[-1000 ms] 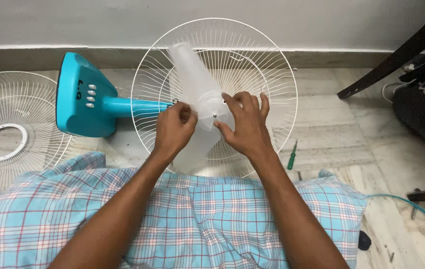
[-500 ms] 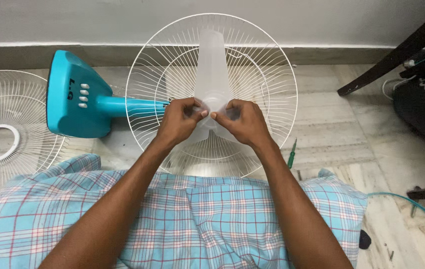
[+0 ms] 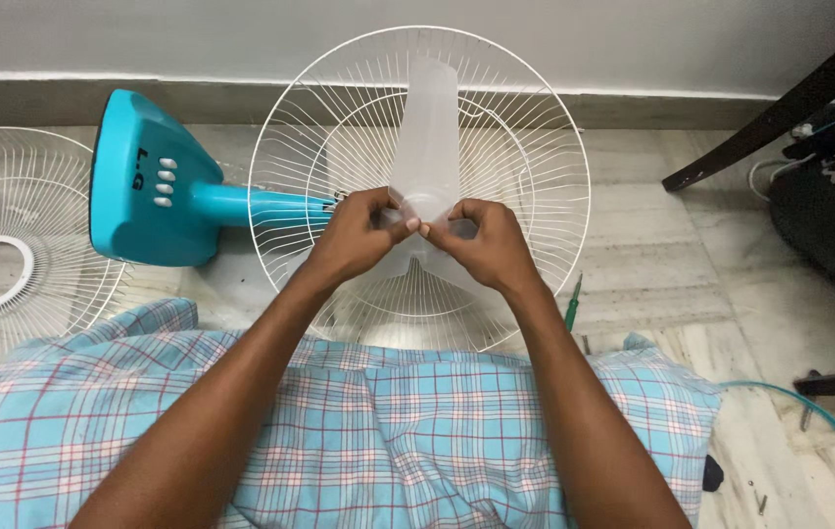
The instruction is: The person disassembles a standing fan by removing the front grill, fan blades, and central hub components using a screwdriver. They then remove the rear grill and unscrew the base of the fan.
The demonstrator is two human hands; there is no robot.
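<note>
1. While you sit on the floor with checked cloth across your lap, your left hand and right hand meet at the hub of the translucent fan blade, fingertips pinched together on the hub, each hand closed on it.
2. The blade lies inside the white rear grille, just beyond your knuckles; the teal fan base rests off to the side of your left hand, its stem running toward your fingers.
3. To work the hub well, grip evenly from both sides and keep the blade square to the grille, so that it does not tilt on its shaft.
4. A loose front grille lies farther out past the base, and a green screwdriver near your right wrist.
5. Your fingers hide the hub centre, so any cap or nut there cannot be made out; the lower blades are mostly covered.
</note>
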